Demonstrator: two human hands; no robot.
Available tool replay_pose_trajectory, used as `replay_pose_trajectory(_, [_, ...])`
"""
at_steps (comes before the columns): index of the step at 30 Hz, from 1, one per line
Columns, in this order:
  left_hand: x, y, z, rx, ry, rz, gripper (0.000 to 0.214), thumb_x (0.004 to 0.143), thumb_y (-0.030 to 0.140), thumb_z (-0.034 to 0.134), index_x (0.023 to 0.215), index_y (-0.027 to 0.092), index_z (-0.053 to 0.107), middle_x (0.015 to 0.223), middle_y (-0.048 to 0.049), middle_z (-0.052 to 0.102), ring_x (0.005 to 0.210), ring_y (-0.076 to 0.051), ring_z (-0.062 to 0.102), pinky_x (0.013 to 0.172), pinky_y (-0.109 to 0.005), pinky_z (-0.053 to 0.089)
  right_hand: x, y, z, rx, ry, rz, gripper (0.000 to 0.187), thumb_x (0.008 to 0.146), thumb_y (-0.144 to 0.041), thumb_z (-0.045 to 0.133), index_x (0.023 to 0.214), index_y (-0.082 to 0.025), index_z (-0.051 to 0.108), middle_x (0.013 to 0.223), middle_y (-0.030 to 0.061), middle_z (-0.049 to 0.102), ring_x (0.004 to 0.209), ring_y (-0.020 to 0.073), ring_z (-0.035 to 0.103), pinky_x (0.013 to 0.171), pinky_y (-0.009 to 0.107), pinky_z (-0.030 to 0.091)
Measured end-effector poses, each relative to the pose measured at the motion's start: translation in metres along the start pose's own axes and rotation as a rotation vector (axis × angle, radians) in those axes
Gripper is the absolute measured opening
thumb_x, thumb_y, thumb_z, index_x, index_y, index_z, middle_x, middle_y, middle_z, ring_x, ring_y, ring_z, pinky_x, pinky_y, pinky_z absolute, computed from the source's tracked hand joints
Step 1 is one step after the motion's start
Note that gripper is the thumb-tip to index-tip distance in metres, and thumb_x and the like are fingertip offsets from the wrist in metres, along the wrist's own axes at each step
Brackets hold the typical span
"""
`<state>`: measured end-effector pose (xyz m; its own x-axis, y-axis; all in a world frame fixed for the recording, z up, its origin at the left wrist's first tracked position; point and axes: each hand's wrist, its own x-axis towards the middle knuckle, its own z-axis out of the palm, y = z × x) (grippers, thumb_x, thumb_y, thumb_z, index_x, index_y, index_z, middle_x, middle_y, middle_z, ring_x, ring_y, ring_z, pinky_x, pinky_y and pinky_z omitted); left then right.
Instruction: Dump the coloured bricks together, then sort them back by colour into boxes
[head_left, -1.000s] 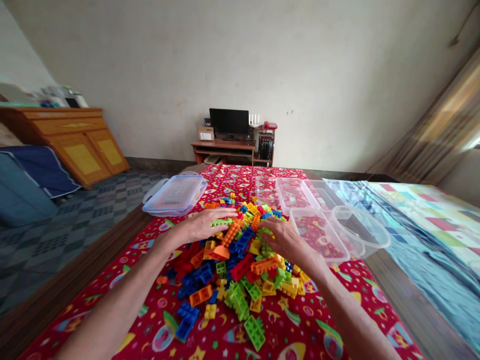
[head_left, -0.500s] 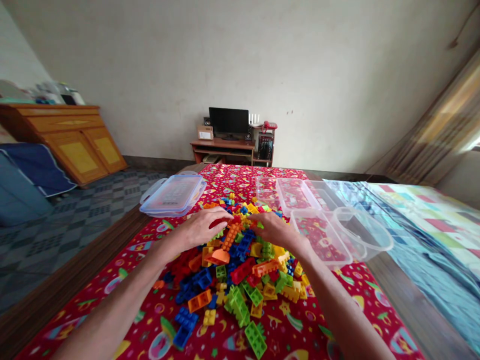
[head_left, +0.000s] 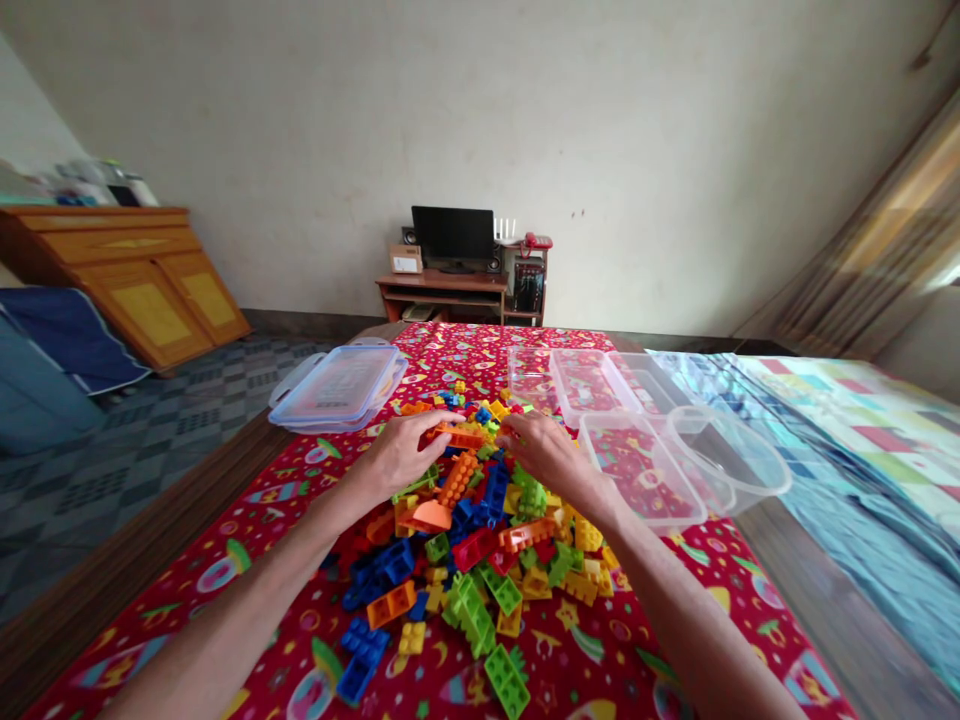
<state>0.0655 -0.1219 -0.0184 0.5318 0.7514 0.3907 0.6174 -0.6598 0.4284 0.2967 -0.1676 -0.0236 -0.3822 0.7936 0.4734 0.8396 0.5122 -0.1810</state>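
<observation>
Both forearms reach in from the bottom of the view, to the far side of a heap of glossy plastic building bricks [head_left: 472, 560]: studded blocks in orange, blue, green, yellow and red, lying on a red printed cloth [head_left: 600, 640]. The left hand [head_left: 401, 455] arches with its fingers curled just over an orange brick [head_left: 459, 437]; the right hand [head_left: 551, 460] curves down, fingertips among the bricks. The hands hide what lies beneath, so any pinch is hard to make out. Clear plastic tubs [head_left: 637, 470] stand right of the heap, a clear latched box [head_left: 337, 388] left.
</observation>
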Motion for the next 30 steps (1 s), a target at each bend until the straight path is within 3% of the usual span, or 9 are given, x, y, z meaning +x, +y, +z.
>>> replay_pose_trajectory(7, [0.0, 0.006, -0.002, -0.087, -0.026, -0.073, 0.041, 0.087, 0.046, 0.051, 0.11, 0.017, 0.068, 0.103, -0.007, 0.074, 0.086, -0.023, 0.069, 0.082, -0.031, 0.051, 0.005, 0.0, 0.0, 0.231, 0.163, 0.081, 0.019, 0.097, -0.028, 0.043, 0.105, -0.015, 0.054, 0.065, 0.0009, 0.06, 0.057, 0.0125, 0.054, 0.058, 0.023, 0.037])
replay_pose_trajectory(11, [-0.002, 0.004, 0.001, -0.127, 0.002, -0.082, 0.04, 0.085, 0.049, 0.054, 0.105, 0.018, 0.07, 0.095, -0.0064, 0.075, 0.078, -0.021, 0.069, 0.075, -0.029, 0.052, 0.009, 0.004, 0.008, 0.592, 0.174, 0.244, 0.023, 0.093, -0.028, 0.046, 0.111, -0.017, 0.055, 0.068, -0.0001, 0.065, 0.058, 0.0124, 0.062, 0.058, 0.022, 0.044])
replay_pose_trajectory(15, [-0.002, -0.007, 0.005, -0.251, 0.039, -0.111, 0.045, 0.083, 0.053, 0.058, 0.107, 0.017, 0.069, 0.091, -0.006, 0.074, 0.073, -0.02, 0.068, 0.068, -0.027, 0.053, 0.014, 0.006, 0.004, 0.888, 0.137, 0.381, 0.038, 0.083, -0.033, 0.059, 0.116, -0.016, 0.06, 0.075, 0.0024, 0.07, 0.064, 0.0154, 0.067, 0.059, 0.025, 0.05])
replay_pose_trajectory(19, [-0.001, -0.005, 0.007, -0.414, 0.072, -0.148, 0.049, 0.079, 0.054, 0.064, 0.109, 0.015, 0.068, 0.1, -0.0088, 0.073, 0.085, -0.023, 0.069, 0.074, -0.03, 0.055, 0.015, -0.001, -0.003, 1.078, 0.14, 0.316, 0.043, 0.073, -0.05, 0.07, 0.098, -0.016, 0.068, 0.086, 0.0057, 0.071, 0.078, 0.0185, 0.067, 0.068, 0.029, 0.052])
replay_pose_trajectory(23, [-0.004, 0.01, 0.007, -0.617, 0.035, -0.184, 0.053, 0.076, 0.051, 0.068, 0.114, 0.015, 0.065, 0.105, -0.0097, 0.072, 0.089, -0.024, 0.069, 0.077, -0.032, 0.056, 0.013, -0.01, -0.002, 1.067, 0.084, 0.141, 0.038, 0.077, -0.049, 0.068, 0.101, -0.02, 0.067, 0.104, 0.0055, 0.069, 0.097, 0.02, 0.064, 0.083, 0.031, 0.051])
replay_pose_trajectory(30, [-0.008, 0.026, 0.012, -0.722, 0.031, -0.204, 0.047, 0.08, 0.048, 0.063, 0.115, 0.016, 0.064, 0.107, -0.0092, 0.072, 0.095, -0.025, 0.068, 0.082, -0.034, 0.056, 0.013, -0.004, -0.002, 1.092, -0.06, 0.19, 0.036, 0.078, -0.045, 0.068, 0.101, -0.017, 0.062, 0.075, 0.0, 0.067, 0.069, 0.0129, 0.061, 0.062, 0.023, 0.046])
